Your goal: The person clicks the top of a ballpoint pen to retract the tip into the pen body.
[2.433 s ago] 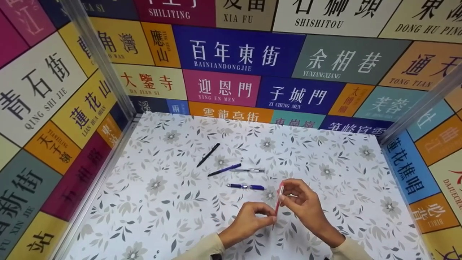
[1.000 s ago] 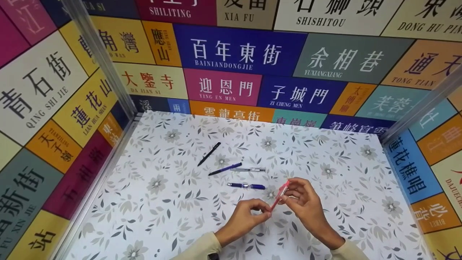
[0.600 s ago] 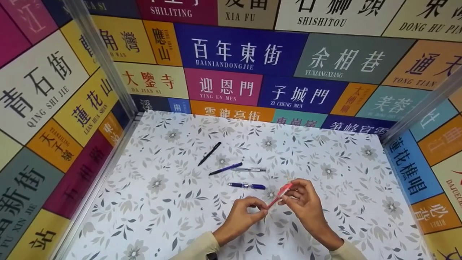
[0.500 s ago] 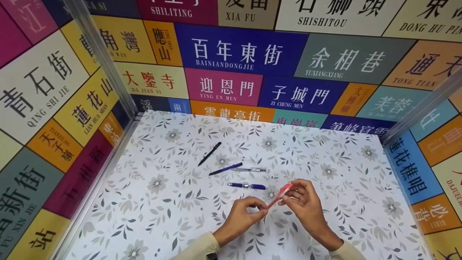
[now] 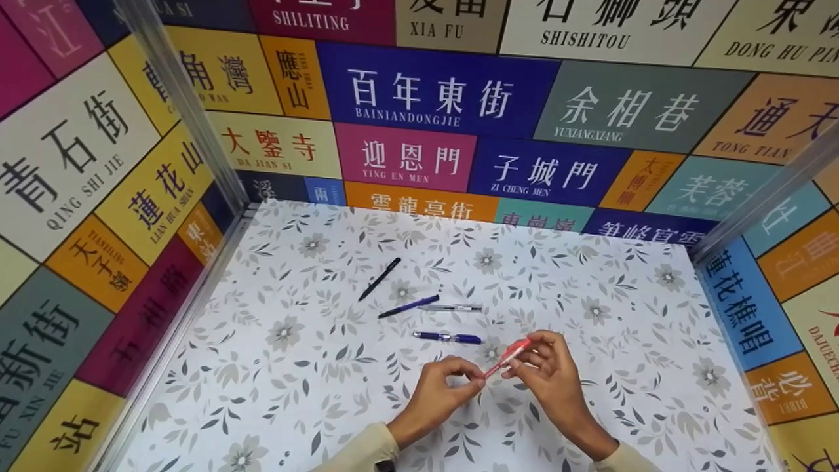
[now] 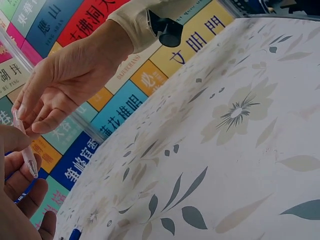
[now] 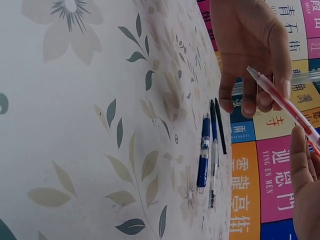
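Observation:
A red pen (image 5: pixel 505 361) slants between the two hands, raised over the table. My left hand (image 5: pixel 440 393) pinches its lower end between thumb and forefinger. The fingers of my right hand (image 5: pixel 554 380) hold its upper end, the other fingers curled behind. In the right wrist view the pen's pointed tip (image 7: pixel 253 72) shows beside the left hand (image 7: pixel 252 40), with the right hand (image 7: pixel 306 200) at the frame's edge. In the left wrist view the pen (image 6: pixel 26 150) is partly covered by fingers. Just beyond the hands lies a blue pen (image 5: pixel 447 338).
On the flower-patterned tabletop (image 5: pixel 295 393) lie a black pen (image 5: pixel 379 278), a purple pen with a dark end (image 5: pixel 409 306) and a clear pen (image 5: pixel 452 308). Panels with printed signs (image 5: pixel 439 92) stand behind and at both sides, with metal posts (image 5: pixel 190 105) at the corners.
The red pen has tipped from nearly upright to a slant, its upper end moving right and down. My left hand has shifted slightly left and up. The pens on the table have stayed put.

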Tool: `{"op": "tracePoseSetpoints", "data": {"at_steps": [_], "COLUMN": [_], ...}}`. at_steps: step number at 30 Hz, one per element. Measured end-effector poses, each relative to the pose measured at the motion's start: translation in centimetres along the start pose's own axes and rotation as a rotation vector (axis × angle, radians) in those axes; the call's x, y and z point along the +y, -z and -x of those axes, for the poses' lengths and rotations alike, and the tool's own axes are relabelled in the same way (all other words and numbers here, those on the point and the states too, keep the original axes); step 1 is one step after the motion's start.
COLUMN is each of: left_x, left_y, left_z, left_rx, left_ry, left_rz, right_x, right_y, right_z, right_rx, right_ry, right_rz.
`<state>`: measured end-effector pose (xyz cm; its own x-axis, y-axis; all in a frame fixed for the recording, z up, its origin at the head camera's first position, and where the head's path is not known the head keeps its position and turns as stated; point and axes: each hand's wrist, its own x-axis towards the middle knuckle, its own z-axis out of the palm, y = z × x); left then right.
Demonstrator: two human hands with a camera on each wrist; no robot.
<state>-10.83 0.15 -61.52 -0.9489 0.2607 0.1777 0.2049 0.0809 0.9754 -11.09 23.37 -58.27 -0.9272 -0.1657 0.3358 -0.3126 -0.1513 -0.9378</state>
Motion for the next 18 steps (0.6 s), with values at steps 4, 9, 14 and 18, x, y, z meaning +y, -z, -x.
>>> {"op": "tracePoseSetpoints", "data": {"at_steps": [4, 9, 14, 18], "left_x": [-0.4, -1.2, -2.3, -2.8], "left_y": [0.7, 2.1, 3.5, 4.5], "left_z": [0.2, 0.5, 0.6, 0.4], "left_rx": [0.026, 0.068, 0.122, 0.167], "left_ry": [-0.001, 0.015, 0.030, 0.055], "left_rz": [-0.014, -0.022, -0.031, -0.028], "right_x": [0.2, 0.6, 1.0, 1.5], "right_y": [0.2, 0.9, 1.8, 2.4], "right_z": [0.1, 0.1, 0.0, 0.0], "right_rx": [0.027, 0.037, 0.040, 0.041], "right_ry": [-0.055, -0.080, -0.065, -0.050], "right_rz": [0.055, 0.067, 0.071, 0.096]}}
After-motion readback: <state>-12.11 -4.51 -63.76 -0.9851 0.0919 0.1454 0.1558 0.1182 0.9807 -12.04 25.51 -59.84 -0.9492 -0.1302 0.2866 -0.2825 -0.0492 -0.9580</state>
